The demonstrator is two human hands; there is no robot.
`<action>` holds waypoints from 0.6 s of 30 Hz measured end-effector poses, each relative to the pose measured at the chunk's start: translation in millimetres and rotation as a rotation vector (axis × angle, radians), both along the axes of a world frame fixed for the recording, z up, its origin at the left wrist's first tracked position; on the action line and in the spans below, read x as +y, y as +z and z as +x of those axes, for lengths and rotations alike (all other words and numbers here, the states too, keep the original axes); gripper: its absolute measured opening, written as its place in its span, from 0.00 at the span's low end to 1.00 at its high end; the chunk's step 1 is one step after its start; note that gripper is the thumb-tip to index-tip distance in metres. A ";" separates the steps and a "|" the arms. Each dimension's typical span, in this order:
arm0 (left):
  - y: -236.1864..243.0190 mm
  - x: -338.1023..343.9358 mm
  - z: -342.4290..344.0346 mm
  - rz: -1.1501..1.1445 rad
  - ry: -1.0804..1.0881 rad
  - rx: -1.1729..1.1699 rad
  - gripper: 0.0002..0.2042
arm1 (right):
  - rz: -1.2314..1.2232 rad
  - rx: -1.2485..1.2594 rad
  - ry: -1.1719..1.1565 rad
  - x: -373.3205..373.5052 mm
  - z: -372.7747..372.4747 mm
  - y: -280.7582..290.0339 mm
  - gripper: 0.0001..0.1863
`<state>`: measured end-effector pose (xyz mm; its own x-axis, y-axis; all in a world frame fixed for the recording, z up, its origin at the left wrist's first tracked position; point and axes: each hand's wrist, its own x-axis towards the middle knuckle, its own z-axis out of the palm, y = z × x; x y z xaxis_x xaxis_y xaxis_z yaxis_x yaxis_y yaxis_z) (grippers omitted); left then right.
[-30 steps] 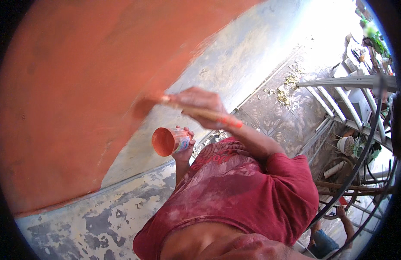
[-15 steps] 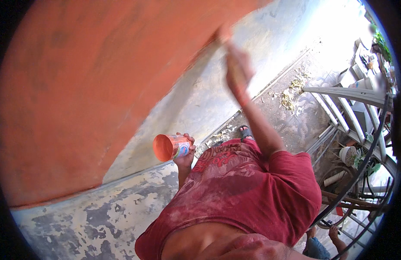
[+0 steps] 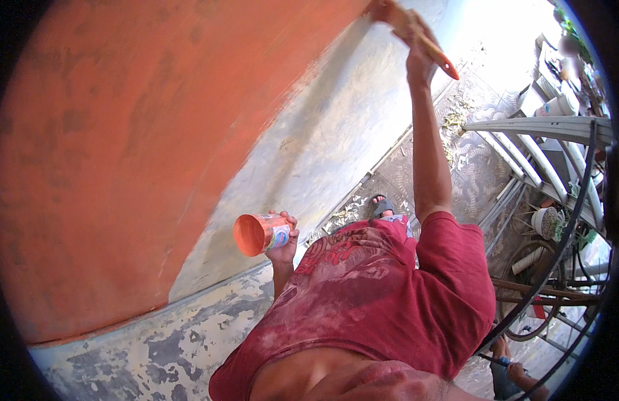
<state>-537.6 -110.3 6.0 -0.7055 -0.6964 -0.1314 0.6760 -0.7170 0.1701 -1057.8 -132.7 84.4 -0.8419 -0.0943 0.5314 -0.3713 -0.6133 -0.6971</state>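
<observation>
My right hand [image 3: 418, 50] is closed on a wooden paintbrush [image 3: 441, 61] with an orange-stained handle; its blurred bristles touch the wall high up, where the orange paint [image 3: 122, 134] meets a pale, patchy section [image 3: 302, 127]. Lower down, my left hand [image 3: 287, 237] grips a small cup [image 3: 256, 234], coated orange inside, with a coloured label on its side. The cup is tilted toward the camera, a little out from the wall.
White metal railings [image 3: 536, 125] stand at the right, with a potted plant [image 3: 544, 224] and a bicycle [image 3: 533, 332] beyond. Another person's hands and arm [image 3: 523, 377] show at lower right. Pale debris [image 3: 456, 120] litters the tiled floor along the wall. A mottled lower wall [image 3: 142, 334] runs below.
My right hand has swept the brush up and to the right along the paint boundary, my arm stretching out. My left hand and cup have shifted slightly downward.
</observation>
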 end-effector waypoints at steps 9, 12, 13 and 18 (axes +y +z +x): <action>-8.0 6.3 -14.5 0.066 -0.003 0.009 0.27 | 0.266 0.474 0.075 6.8 182.8 27.0 0.19; -10.6 3.8 -23.4 0.097 -0.021 0.007 0.27 | 0.114 0.567 0.541 21.1 219.4 28.2 0.19; -10.7 0.8 -26.7 0.098 -0.035 0.013 0.27 | 0.093 0.586 0.508 21.0 209.0 27.1 0.17; -10.5 -2.6 -29.9 0.048 -0.024 0.027 0.27 | -0.032 -0.082 0.635 2.9 63.9 20.1 0.15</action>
<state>-567.5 -113.0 -4.5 -0.7256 -0.6725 -0.1457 0.6624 -0.7400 0.1170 -993.9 -129.8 104.5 -0.6654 -0.5732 0.4781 0.1253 -0.7172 -0.6855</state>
